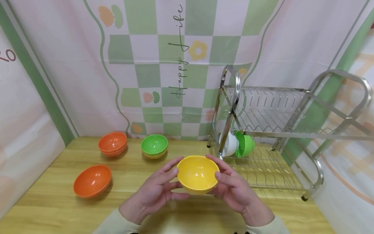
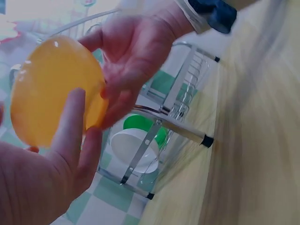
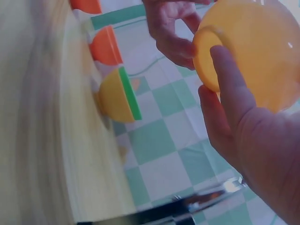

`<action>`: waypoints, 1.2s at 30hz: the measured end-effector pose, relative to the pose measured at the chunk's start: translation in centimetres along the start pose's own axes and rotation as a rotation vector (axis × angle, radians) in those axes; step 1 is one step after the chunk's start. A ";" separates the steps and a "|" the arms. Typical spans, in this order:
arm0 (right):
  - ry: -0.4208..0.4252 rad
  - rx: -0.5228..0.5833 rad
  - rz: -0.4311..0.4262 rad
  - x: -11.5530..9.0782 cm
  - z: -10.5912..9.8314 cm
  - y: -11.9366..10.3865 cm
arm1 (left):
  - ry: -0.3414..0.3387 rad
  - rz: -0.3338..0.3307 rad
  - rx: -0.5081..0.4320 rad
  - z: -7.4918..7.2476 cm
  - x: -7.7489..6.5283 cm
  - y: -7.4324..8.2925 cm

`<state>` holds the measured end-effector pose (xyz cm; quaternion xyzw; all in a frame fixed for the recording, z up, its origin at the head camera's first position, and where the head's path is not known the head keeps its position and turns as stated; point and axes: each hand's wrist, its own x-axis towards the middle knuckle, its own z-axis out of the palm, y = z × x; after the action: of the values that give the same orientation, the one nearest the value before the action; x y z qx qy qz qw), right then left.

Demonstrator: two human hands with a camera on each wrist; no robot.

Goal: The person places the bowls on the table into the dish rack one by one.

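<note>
A glossy yellow bowl point(image 1: 198, 174) is held above the table between both hands, its inside tilted toward the head camera. My left hand point(image 1: 157, 187) grips its left side, the thumb at the rim. On the opposite side my right hand point(image 1: 235, 188) holds it the same way. In the right wrist view, fingers press under the yellow bowl point(image 3: 258, 51) near its round foot. The left wrist view shows the outside of the yellow bowl point(image 2: 51, 89) with fingers of both hands against it.
A two-tier metal dish rack point(image 1: 274, 133) stands at right; a white bowl point(image 1: 230, 145) and a green bowl point(image 1: 246, 145) sit on edge in its lower tier. On the wooden table point(image 1: 128, 175) are stacked orange bowls point(image 1: 112, 143), a green bowl point(image 1: 154, 145) nested in a yellow one, and a single orange bowl point(image 1: 92, 181).
</note>
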<state>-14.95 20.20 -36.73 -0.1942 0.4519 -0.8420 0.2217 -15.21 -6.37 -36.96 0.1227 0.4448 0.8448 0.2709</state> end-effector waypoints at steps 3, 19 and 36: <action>-0.053 0.032 -0.020 -0.6 -0.7 -0.9 | 0.017 0.041 0.047 0.3 0.7 -0.3; -0.175 0.041 -0.041 -5.2 -6.3 -7.7 | 0.173 0.080 0.347 3.1 6.1 -2.1; -0.141 0.193 -0.166 -6.7 -11.0 -11.1 | 0.181 0.066 0.366 5.5 10.0 -4.1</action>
<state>-17.40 36.80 -33.80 -0.2675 0.3346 -0.8811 0.2004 -19.56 4.89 -37.48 0.1081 0.6091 0.7659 0.1751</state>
